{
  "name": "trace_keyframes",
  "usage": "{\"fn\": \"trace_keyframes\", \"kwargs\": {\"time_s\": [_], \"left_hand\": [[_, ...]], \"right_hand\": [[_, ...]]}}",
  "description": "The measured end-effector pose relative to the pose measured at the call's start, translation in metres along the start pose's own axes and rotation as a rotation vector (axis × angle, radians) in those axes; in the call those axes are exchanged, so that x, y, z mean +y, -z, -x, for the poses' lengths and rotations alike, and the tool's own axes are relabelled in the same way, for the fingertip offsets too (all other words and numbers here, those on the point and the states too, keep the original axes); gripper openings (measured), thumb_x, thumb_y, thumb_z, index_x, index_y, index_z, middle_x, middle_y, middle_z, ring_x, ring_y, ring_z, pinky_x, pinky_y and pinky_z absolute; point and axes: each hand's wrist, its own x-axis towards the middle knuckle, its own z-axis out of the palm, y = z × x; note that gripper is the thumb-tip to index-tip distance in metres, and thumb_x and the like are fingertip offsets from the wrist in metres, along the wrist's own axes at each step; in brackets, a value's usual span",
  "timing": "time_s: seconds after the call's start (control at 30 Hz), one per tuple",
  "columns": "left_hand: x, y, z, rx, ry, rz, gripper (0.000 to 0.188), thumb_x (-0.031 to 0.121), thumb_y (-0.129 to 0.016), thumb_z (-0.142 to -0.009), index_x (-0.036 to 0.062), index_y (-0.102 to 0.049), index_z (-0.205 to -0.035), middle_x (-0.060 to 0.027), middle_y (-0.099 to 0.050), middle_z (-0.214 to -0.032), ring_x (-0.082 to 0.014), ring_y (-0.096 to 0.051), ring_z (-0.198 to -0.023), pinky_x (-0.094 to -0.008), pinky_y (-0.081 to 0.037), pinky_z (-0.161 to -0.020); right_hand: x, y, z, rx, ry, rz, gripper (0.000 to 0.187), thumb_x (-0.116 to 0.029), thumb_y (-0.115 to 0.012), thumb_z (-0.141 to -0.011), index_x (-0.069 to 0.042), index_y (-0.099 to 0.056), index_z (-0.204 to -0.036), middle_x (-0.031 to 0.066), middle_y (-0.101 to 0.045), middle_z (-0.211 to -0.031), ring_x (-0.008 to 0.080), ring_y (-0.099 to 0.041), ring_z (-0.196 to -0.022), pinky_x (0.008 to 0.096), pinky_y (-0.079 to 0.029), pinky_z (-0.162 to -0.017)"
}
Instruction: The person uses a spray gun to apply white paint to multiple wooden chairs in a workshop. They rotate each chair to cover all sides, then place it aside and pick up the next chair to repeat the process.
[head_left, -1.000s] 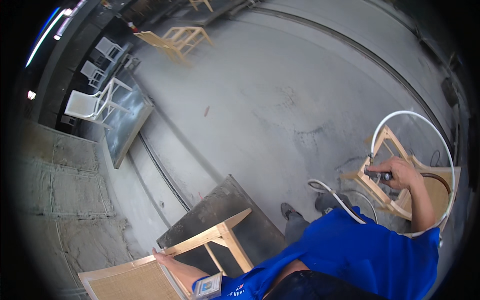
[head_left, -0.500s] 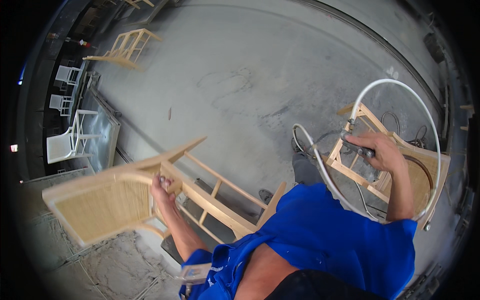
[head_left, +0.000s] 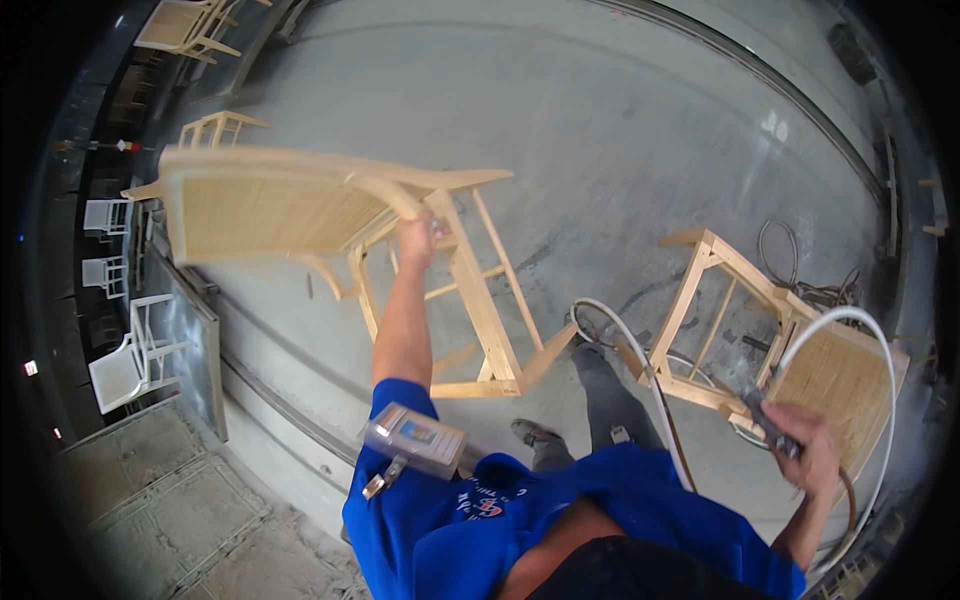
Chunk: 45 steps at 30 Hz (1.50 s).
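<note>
My left hand (head_left: pixel 415 241) grips a pale wooden chair (head_left: pixel 485 310) by its frame, near the join of the back and the seat frame. The chair is tilted, its woven back panel (head_left: pixel 265 215) toward the left and its legs toward me. My right hand (head_left: pixel 815 450) is closed around the dark handle of a spray gun (head_left: pixel 768 418). A white hose (head_left: pixel 650 375) loops from the gun, and a brown hose hangs below that hand. Just beyond the gun, a second pale wooden chair (head_left: pixel 690 305) lies on the floor, its woven panel on the right.
White chairs (head_left: pixel 120 372) stand at the left behind a grey metal panel (head_left: pixel 205 345). More bare wooden chairs (head_left: pixel 180 25) are at the far left. Coiled hoses (head_left: pixel 780 250) lie on the grey floor (head_left: pixel 600 140) beyond the right-hand chair. Dusty slabs (head_left: pixel 190 500) cover the near left.
My left hand has carried the chair forward and to the right, with the arm now stretched out. My right hand has lowered the spray gun toward me. The view has shifted too.
</note>
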Motion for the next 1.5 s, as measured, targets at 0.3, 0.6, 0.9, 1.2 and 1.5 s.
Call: {"fn": "trace_keyframes", "kwargs": {"time_s": [0.3, 0.6, 0.9, 1.2, 1.5], "left_hand": [[-0.121, -0.166, -0.051, -0.221, 0.005, -0.629, 0.047, 0.02, -0.068, -0.084, -0.0051, -0.062, -0.124, -0.0271, -0.073, -0.104, -0.0407, -0.072, -0.099, -0.0473, -0.058, -0.084], [-0.127, -0.134, -0.056, -0.247, -0.207, -0.947, 0.048, 0.026, -0.074, -0.084, 0.0122, -0.066, -0.13, -0.02, -0.072, -0.117, -0.0341, -0.067, -0.117, -0.0559, -0.046, -0.105], [-0.212, -0.012, 0.268, 0.488, 0.111, -0.277, 0.06, 0.032, -0.073, -0.089, 0.0092, -0.057, -0.142, -0.0203, -0.054, -0.144, -0.0385, -0.05, -0.135, -0.051, -0.038, -0.116], [-0.319, 0.015, 0.85, 2.0, 1.136, 0.033, 0.074, 0.035, -0.076, -0.089, 0.0043, -0.043, -0.148, -0.0276, -0.041, -0.146, -0.0447, -0.042, -0.139, -0.0552, -0.036, -0.112], [-0.345, 0.106, 1.289, 2.117, 1.311, 0.37, 0.088, 0.045, -0.085, -0.073, -0.0041, -0.046, -0.135, -0.0287, -0.062, -0.13, -0.0424, -0.064, -0.119, -0.0472, -0.055, -0.098]], "right_hand": [[-0.012, 0.009, 0.004, 0.088, -0.147, -0.036, 0.051, 0.007, -0.081, -0.071, -0.002, -0.072, -0.12, 0.0211, -0.073, -0.115, 0.0346, -0.071, -0.105, 0.0404, -0.055, -0.093], [-0.046, 0.043, -0.079, -0.341, -0.162, -0.042, 0.049, -0.004, -0.074, -0.092, 0.003, -0.06, -0.139, 0.0192, -0.072, -0.121, 0.0251, -0.069, -0.11, 0.0352, -0.053, -0.095], [-0.159, 0.002, -0.222, -0.746, -0.098, 0.501, 0.043, -0.02, -0.067, -0.1, -0.001, -0.061, -0.138, 0.0091, -0.071, -0.113, 0.0167, -0.063, -0.092, 0.0345, -0.05, -0.08], [-0.332, -0.152, -0.079, -0.97, 1.104, 0.591, 0.048, -0.023, -0.065, -0.101, 0.0, -0.058, -0.141, 0.0103, -0.071, -0.106, 0.0172, -0.061, -0.086, 0.033, -0.05, -0.076], [-0.357, -0.382, 0.219, -1.364, 1.63, 0.806, 0.059, -0.028, -0.064, -0.102, 0.003, -0.048, -0.15, 0.0178, -0.071, -0.112, 0.0214, -0.066, -0.095, 0.0334, -0.053, -0.085]]}}
